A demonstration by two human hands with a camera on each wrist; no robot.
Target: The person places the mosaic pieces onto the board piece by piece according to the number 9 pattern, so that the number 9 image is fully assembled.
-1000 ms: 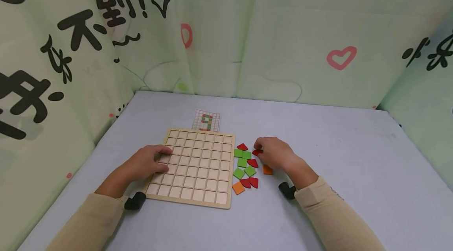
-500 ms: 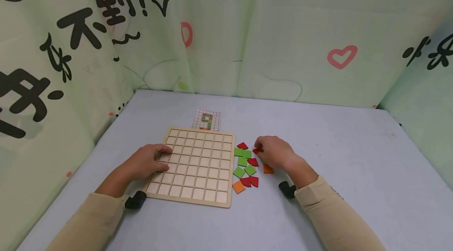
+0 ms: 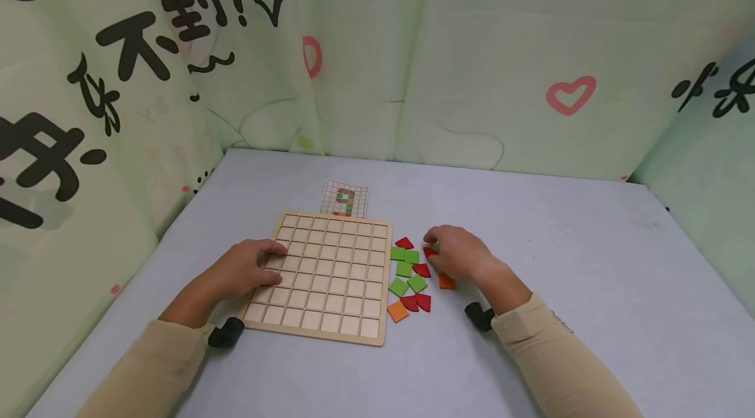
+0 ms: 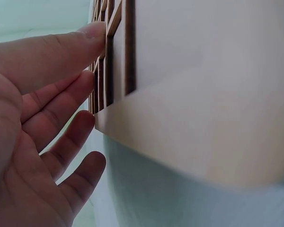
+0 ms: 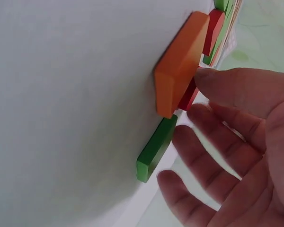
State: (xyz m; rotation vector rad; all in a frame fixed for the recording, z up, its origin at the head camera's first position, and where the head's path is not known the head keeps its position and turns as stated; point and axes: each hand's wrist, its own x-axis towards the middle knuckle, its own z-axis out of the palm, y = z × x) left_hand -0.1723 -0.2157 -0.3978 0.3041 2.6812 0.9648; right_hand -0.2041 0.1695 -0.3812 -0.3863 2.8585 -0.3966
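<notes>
Apparently, right fingers (image 5: pixel 201 158) pinch one red piece (image 3: pixel 429 251) (five in view)

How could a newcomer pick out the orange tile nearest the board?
Find the wooden grid board. Follow its right edge towards the near corner. Just outside lies the orange tile, square unlike the red pieces beside it; the other orange one sits by the right hand.

A wide lane ran out right of the right hand (image 3: pixel 459 253), over the table (image 3: pixel 590 261)! Leftward, though, traffic: green tiles (image 3: pixel 404 269) and red tiles (image 3: pixel 422 270) crowded the strip up to the board (image 3: pixel 324 267). The left hand (image 3: pixel 243 268) blocked part of its left edge, the curtain (image 3: pixel 472 64) walled off the far side, and between the sleeves (image 3: pixel 154 356) room opened.
</notes>
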